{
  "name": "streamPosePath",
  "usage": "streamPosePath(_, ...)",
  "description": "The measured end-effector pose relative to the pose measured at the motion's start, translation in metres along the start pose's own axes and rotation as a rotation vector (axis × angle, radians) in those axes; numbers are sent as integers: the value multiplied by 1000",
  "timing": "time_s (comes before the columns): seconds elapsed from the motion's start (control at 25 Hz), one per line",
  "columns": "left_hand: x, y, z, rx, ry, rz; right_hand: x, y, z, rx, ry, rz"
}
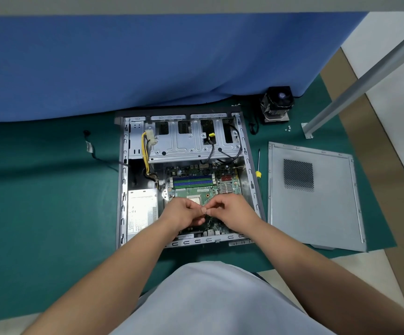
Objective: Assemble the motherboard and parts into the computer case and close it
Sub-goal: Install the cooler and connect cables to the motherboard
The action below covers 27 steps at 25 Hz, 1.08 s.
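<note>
Head view, item by item.
Computer case (pixel 123 180): open, flat on green mat.
Motherboard (pixel 204 189): seated inside case, toward 5 o'clock.
Left hand (pixel 184 213), right hand (pixel 232 209): over board, fingertips meeting, pinching something too small for me to identify, perhaps a screw.
Side panel (pixel 317 201): 3 o'clock of case, off.
Screwdriver (pixel 258 165): between case and panel.
CPU cooler (pixel 277 105): 1 o'clock, unmounted.
My advice: seat small part squarely before tightening.
</note>
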State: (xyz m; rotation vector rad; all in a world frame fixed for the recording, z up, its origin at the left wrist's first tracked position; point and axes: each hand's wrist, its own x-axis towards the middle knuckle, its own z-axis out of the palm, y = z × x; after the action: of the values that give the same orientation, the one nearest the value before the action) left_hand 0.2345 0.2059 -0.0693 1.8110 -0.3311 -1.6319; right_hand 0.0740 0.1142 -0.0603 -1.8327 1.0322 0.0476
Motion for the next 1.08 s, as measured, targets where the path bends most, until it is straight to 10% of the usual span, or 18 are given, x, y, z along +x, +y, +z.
streamPosePath(1.08,0,-1,-2,-48,9,-34,11,-10,-5,-193,-54,-36)
